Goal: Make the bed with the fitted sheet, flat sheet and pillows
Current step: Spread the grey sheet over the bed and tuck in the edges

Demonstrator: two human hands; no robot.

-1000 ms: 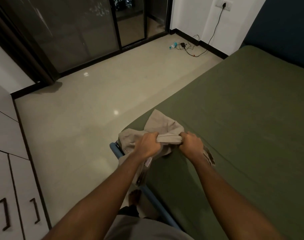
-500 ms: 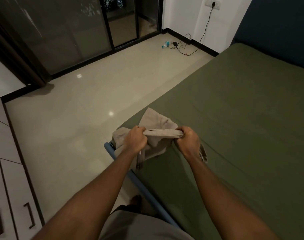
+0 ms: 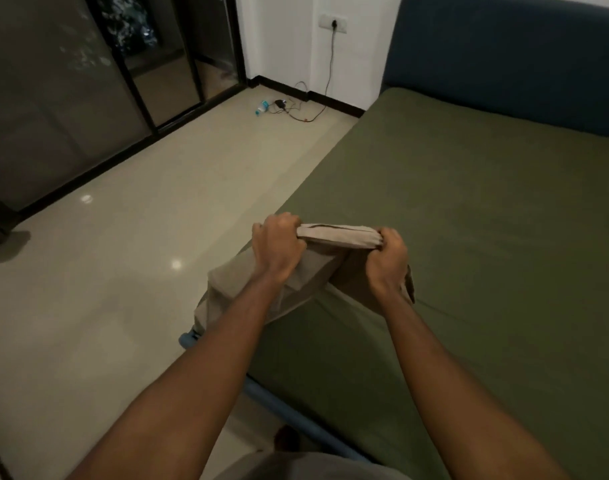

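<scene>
Both hands are clenched on a bunched beige cloth [image 3: 337,235], left hand [image 3: 279,249] and right hand [image 3: 388,259] fisted near each other with a taut band of fabric between them. It's raised over the near-left corner of the bed [image 3: 469,237], which wears a smooth green sheet [image 3: 452,341], and the rest hangs crumpled toward the blue bed frame [image 3: 188,339]. Risk here, I'd say: with so narrow a grip the cloth may open twisted, or its loose end could slip down onto the floor [image 3: 123,271].

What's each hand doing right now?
Left hand: closed, gripping one end of the beige cloth.
Right hand: closed, gripping the cloth's other end.
</scene>
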